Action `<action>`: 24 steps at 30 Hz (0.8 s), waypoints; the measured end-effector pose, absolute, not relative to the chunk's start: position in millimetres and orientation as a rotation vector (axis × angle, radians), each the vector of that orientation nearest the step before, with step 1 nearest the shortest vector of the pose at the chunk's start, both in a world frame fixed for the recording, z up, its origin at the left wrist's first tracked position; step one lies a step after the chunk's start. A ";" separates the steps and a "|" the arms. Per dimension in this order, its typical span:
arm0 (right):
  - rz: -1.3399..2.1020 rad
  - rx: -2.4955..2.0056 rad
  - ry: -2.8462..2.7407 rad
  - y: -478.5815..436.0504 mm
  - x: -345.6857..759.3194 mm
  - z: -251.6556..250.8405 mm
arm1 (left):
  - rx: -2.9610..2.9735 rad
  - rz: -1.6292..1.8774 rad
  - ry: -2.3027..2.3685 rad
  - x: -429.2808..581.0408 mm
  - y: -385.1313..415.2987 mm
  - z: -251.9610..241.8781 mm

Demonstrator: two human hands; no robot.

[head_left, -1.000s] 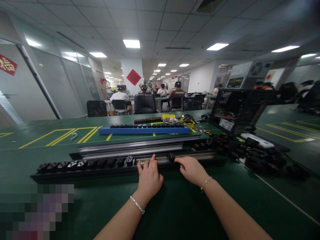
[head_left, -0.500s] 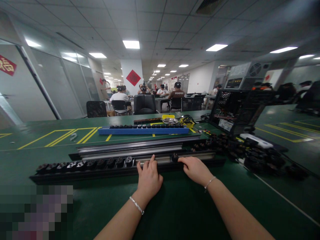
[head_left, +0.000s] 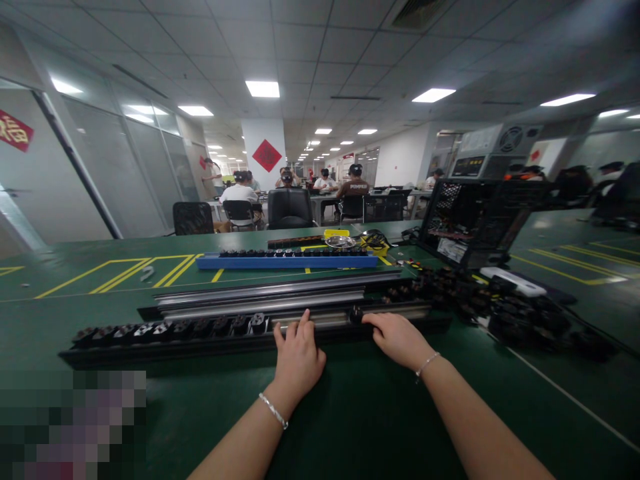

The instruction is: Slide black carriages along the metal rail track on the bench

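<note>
A long black channel [head_left: 200, 355] lies across the green table in front of me, with a row of black socket modules [head_left: 200, 327] seated in its left half. My left hand [head_left: 299, 353] rests over the channel's middle, fingers spread, just right of the last module in the row, holding nothing. Farther right, my right hand [head_left: 400, 339] has thumb and index finger closed on a single black socket module [head_left: 356, 314] standing in the channel. Bare metallic channel floor shows between this module and my left hand.
Behind are further black channels with silvery interiors [head_left: 270, 305] and a blue channel [head_left: 287, 263] filled with modules. At right stand an open computer case [head_left: 475, 217] and a heap of black parts [head_left: 527, 323]. Several people sit at far tables.
My right hand and the single socket module have shifted slightly to the right along the channel. My left hand has stayed in place.
</note>
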State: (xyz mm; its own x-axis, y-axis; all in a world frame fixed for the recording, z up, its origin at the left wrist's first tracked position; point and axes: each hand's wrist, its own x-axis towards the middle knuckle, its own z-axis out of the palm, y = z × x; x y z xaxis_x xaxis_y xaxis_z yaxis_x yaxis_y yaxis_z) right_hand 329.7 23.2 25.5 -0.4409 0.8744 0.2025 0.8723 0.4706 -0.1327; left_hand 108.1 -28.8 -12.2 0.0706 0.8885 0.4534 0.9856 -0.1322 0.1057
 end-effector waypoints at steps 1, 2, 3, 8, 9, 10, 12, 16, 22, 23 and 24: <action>0.014 -1.513 -2.472 23.3 330.7 25.3 | -2.115 -0.617 -1.898 108.0 -28.7 -12.4; 0.018 -1.528 -2.464 23.4 331.7 25.1 | -2.114 -0.618 -1.896 107.8 -28.6 -12.7; 0.026 -1.543 -2.456 23.3 332.6 24.9 | -2.115 -0.619 -1.895 107.6 -28.5 -13.1; 0.078 -1.583 -2.454 22.9 336.6 25.9 | -2.121 -0.628 -1.883 107.2 -28.5 -13.6; 0.078 -1.589 -2.455 23.0 337.5 26.3 | -2.120 -0.627 -1.885 107.5 -28.6 -13.2; 0.074 -1.596 -2.454 23.1 338.5 26.6 | -2.118 -0.623 -1.891 107.8 -28.8 -12.8; 0.067 -1.613 -2.452 23.6 340.9 26.8 | -2.115 -0.613 -1.911 108.6 -29.1 -11.7; 0.068 -1.627 -2.444 25.5 345.7 25.9 | -2.118 -0.608 -1.923 109.1 -29.3 -10.7; 0.069 -1.626 -2.444 26.7 349.7 26.1 | -2.115 -0.618 -1.911 108.4 -29.1 -11.8; 0.066 -1.633 -2.442 26.7 350.3 26.3 | -2.117 -0.620 -1.912 108.3 -29.1 -12.0; 0.062 -1.641 -2.439 26.7 351.0 26.5 | -2.119 -0.622 -1.910 108.2 -29.0 -12.2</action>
State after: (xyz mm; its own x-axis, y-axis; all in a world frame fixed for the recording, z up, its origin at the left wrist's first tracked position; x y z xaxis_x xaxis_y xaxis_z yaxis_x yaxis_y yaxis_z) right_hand 351.0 26.7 26.5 -0.3635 0.9207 0.1424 0.9122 0.3828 -0.1462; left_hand 108.2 -29.0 -12.2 0.0651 0.8908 0.4496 0.9847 -0.1304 0.1157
